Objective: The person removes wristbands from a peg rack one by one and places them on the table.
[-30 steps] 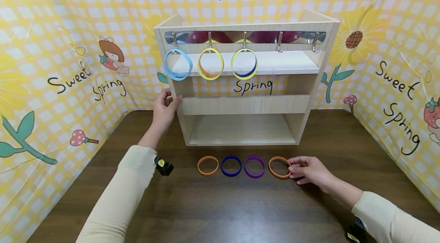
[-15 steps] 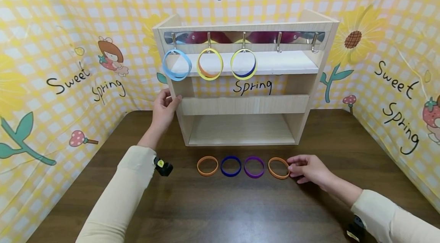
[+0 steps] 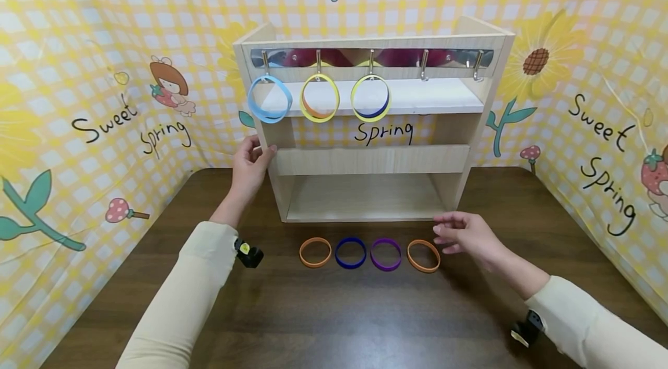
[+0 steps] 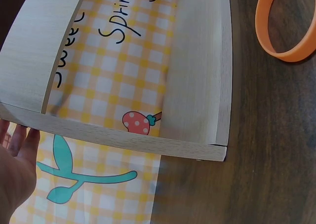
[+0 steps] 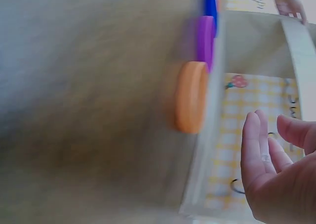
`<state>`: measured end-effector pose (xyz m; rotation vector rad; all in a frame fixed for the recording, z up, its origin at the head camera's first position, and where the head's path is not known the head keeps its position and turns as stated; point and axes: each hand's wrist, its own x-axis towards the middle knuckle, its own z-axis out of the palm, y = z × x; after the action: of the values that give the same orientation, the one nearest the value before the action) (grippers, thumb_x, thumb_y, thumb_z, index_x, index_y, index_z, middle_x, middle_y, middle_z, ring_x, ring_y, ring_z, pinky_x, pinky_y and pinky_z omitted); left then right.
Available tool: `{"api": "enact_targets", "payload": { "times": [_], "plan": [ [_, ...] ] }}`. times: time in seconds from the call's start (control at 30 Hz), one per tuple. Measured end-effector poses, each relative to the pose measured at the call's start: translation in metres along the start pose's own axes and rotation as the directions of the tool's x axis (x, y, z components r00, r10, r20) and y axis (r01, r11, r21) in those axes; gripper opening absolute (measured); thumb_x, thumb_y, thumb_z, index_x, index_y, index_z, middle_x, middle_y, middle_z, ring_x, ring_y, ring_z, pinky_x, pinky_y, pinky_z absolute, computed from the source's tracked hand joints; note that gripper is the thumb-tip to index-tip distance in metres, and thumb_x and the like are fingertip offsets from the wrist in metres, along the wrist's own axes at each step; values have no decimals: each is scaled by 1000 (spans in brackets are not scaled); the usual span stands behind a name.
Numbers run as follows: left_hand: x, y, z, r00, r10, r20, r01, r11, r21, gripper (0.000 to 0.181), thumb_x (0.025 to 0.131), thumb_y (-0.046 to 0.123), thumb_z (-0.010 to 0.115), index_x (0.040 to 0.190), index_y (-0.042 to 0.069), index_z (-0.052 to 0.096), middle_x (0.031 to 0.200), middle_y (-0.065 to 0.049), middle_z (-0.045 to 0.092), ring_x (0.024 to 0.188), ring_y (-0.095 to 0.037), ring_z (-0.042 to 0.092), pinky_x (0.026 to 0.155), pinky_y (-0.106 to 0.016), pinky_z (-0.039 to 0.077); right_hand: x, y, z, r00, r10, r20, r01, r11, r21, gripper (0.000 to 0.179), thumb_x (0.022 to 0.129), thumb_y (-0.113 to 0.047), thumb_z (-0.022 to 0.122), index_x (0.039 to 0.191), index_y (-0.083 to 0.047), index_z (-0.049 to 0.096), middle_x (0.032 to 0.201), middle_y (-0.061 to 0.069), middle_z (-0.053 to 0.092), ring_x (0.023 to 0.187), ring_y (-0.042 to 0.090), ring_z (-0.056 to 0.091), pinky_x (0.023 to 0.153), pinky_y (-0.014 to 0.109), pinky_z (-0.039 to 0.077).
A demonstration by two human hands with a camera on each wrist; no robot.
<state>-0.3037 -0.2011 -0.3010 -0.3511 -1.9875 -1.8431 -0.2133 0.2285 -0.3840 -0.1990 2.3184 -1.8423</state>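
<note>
My left hand (image 3: 249,167) holds the left side panel of a wooden shelf (image 3: 373,160), thumb at its front edge. Loosely bent, the fingers of my right hand (image 3: 469,238) hold nothing, just behind the rightmost orange wristband (image 3: 424,256) and in front of the shelf's right corner. That band lies flat in a row with a purple wristband (image 3: 386,254), a blue wristband (image 3: 351,252) and another orange wristband (image 3: 315,252). In the right wrist view, the near orange band (image 5: 191,96) is apart from the fingers.
A metal hook rail (image 3: 396,57) spans the shelf's top. Light-blue bands (image 3: 269,118), a yellow band with an orange one (image 3: 319,119) and a yellow band with a blue one (image 3: 371,118) hang from its left hooks. Patterned cloth (image 3: 104,21) surrounds the brown table (image 3: 334,322).
My right hand has come off the rightmost orange wristband and moved back toward the shelf, leaving the band on the table. My left hand has stayed at the side panel.
</note>
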Motion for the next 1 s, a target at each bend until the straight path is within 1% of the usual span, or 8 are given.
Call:
{"api": "enact_targets", "payload": {
  "times": [0.13, 0.23, 0.4, 0.53, 0.6, 0.7, 0.83, 1.0],
  "plan": [
    [-1, 1, 0, 1000, -6, 3, 6, 1000, 11, 34, 95, 5, 59, 125, -8, 50, 108, 1, 55, 98, -12, 58, 82, -24, 47, 7, -15, 5, 999, -48, -15, 49, 998, 34, 45, 94, -10, 64, 130, 12, 48, 103, 10, 65, 94, 31, 67, 74, 40, 56],
    [-1, 1, -1, 1000, -6, 4, 6, 1000, 12, 32, 94, 6, 59, 123, -6, 52, 109, 0, 55, 99, -12, 58, 82, -24, 47, 12, -29, 9, 996, -77, -34, 79, 995, 63, 43, 94, -8, 64, 129, 12, 49, 103, 7, 66, 92, 26, 68, 75, 40, 56],
    [-1, 0, -1, 1000, 3, 4, -3, 1000, 1, 27, 94, 6, 59, 120, -2, 55, 109, 0, 56, 99, -12, 58, 81, -24, 47, 19, -55, 16, 991, -123, -57, 129, 985, 116, 40, 95, -7, 62, 129, 11, 50, 100, 2, 67, 89, 17, 68, 76, 37, 55],
    [0, -1, -1, 1000, 11, 6, -11, 1000, -15, 27, 94, 4, 59, 119, -2, 55, 108, 0, 56, 98, -11, 59, 81, -24, 48, 26, -75, 22, 985, -155, -73, 165, 973, 162, 43, 96, -10, 61, 131, 11, 47, 100, 0, 68, 91, 15, 68, 78, 34, 55],
    [0, -1, -2, 1000, 16, 8, -16, 1000, -19, 27, 94, 5, 59, 120, -3, 54, 108, -2, 56, 98, -11, 59, 81, -24, 48, 29, -86, 25, 981, -175, -81, 187, 965, 186, 45, 96, -11, 62, 132, 12, 46, 102, 2, 68, 92, 15, 68, 78, 34, 55],
    [0, -1, -2, 1000, 22, 9, -22, 1000, -13, 30, 94, 5, 60, 121, -5, 53, 110, -4, 56, 98, -12, 59, 81, -25, 48, 35, -101, 31, 975, -202, -96, 220, 947, 236, 47, 96, -12, 62, 133, 12, 45, 108, 11, 67, 94, 17, 67, 79, 33, 54],
    [0, -2, -2, 1000, 17, 6, -17, 1000, -12, 32, 94, 5, 59, 122, -7, 52, 111, -6, 57, 99, -12, 59, 82, -25, 48, 41, -119, 40, 965, -233, -124, 261, 916, 306, 40, 95, -11, 63, 128, 7, 51, 114, 21, 62, 93, 19, 68, 79, 33, 54],
    [0, -2, -2, 1000, 12, 15, -11, 1000, -16, 36, 95, 4, 58, 127, -11, 49, 121, -22, 53, 100, -12, 58, 82, -25, 48, 48, -136, 46, 950, -273, -151, 310, 877, 366, 36, 95, -10, 62, 126, 5, 53, 111, 18, 64, 92, 18, 68, 79, 33, 54]
  ]
}}
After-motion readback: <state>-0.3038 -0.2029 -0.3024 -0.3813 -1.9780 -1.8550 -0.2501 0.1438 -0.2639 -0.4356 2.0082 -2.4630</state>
